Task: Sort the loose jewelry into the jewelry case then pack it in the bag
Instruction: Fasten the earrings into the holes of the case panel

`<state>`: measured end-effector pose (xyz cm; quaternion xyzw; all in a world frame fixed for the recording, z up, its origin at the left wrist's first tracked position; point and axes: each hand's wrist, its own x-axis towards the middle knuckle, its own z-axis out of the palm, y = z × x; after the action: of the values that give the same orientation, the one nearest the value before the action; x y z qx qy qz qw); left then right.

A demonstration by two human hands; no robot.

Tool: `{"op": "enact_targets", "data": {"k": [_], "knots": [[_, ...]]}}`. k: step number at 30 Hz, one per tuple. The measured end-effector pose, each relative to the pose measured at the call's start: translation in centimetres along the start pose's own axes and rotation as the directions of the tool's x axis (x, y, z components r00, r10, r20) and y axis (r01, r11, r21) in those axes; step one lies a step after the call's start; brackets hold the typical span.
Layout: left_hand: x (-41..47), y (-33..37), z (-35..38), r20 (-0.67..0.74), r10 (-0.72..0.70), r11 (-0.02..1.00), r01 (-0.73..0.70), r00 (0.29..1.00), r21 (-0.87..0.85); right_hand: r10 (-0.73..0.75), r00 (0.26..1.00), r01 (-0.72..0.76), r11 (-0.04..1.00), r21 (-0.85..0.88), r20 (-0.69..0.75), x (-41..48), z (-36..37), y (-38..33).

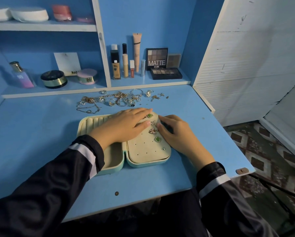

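On the jewelry case (143, 164), centred on the surface (40, 134), the left grip (124, 125) is laid flat, open; the right grip (175, 134) is curled at its edge, hold undeterminable.

head cam | forward-down over desk (40, 134) | near, jewelry case (148, 151) centred | wide-angle | single view

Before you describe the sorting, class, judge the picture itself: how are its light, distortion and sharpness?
Head view: dim, cool light with a blue cast. The wide lens makes the shelf upright lean. The loose jewelry is small and soft in detail, yet MATTE on the palette is readable. Below the desk the frame is nearly black.
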<state>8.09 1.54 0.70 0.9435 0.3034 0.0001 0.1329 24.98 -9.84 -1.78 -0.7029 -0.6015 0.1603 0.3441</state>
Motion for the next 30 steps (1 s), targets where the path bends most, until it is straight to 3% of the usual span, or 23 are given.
{"op": "enact_targets", "data": {"k": [7,16,21,30], "knots": [[2.8,-0.8,-0.3,-0.064,0.045,0.995,-0.05,0.997,-0.08,-0.004,0.999,0.009,0.99,-0.14,0.033,2.0,-0.4,0.6],[8.8,-2.9,-0.5,-0.263,0.048,0.989,-0.083,0.964,-0.124,0.031,0.999,-0.03,0.931,-0.364,-0.003,6.2,-1.4,4.1],[11.4,-4.0,-0.4,-0.314,0.025,0.984,-0.079,0.949,-0.162,0.038,0.999,-0.046,0.923,-0.381,-0.029,7.7,-1.6,5.0],[13.5,-4.3,-0.1,-0.319,0.129,0.96,-0.199,0.939,-0.198,0.013,0.997,-0.039,0.933,-0.359,-0.074,8.0,-1.1,5.4]]}}
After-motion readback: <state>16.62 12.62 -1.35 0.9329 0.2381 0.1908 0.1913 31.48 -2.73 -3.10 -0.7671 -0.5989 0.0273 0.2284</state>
